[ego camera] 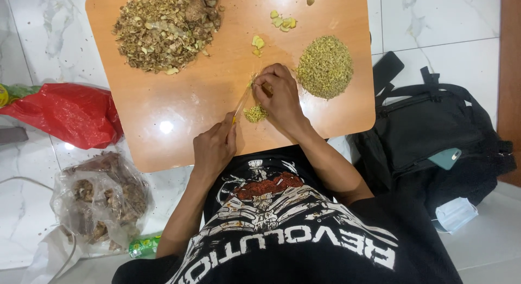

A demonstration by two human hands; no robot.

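So the left hand (215, 145) is wrapped around a small knife (242, 102), blade angled up toward the piece being cut, while the right hand (279, 97) is curled down on a little chunk of ginger (267, 88) mid-tabletop (163, 126), pinning it so it doesn't slide. A tiny minced heap (255, 114) sits right under the blade. The finished mince pile (325, 66) is off to the right, peel scraps (163, 30) far left, so they don't mix. A few uncut pieces (283, 22) wait at the far edge.
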